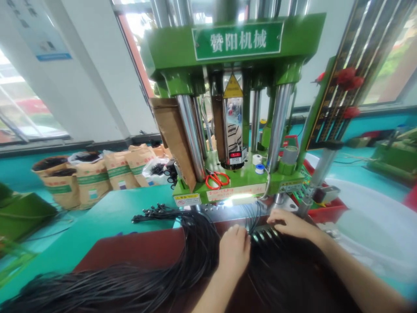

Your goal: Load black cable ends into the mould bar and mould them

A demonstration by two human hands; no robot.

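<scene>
My left hand (235,247) is curled with its fingers bent down at the near edge of the press bed, closed around black cables (251,217) that run beside the fingertips; the grip itself is partly hidden. To its right, my right hand (288,222) hovers low over the end of a row of shiny metal slots (265,235), thumb and fingers apart, and nothing shows between them. A thick bundle of black cables (200,243) bends down left of my left hand, its connector ends (156,213) lying on the table. Dark, blurred cables also lie below my right hand.
A green press (228,52) with steel columns stands ahead. Red-handled scissors (217,180) and a blue-and-white tape roll (259,168) lie on its ledge. Paper sacks (93,180) line the left wall. A red bin (329,212) and large white tub (374,230) stand right.
</scene>
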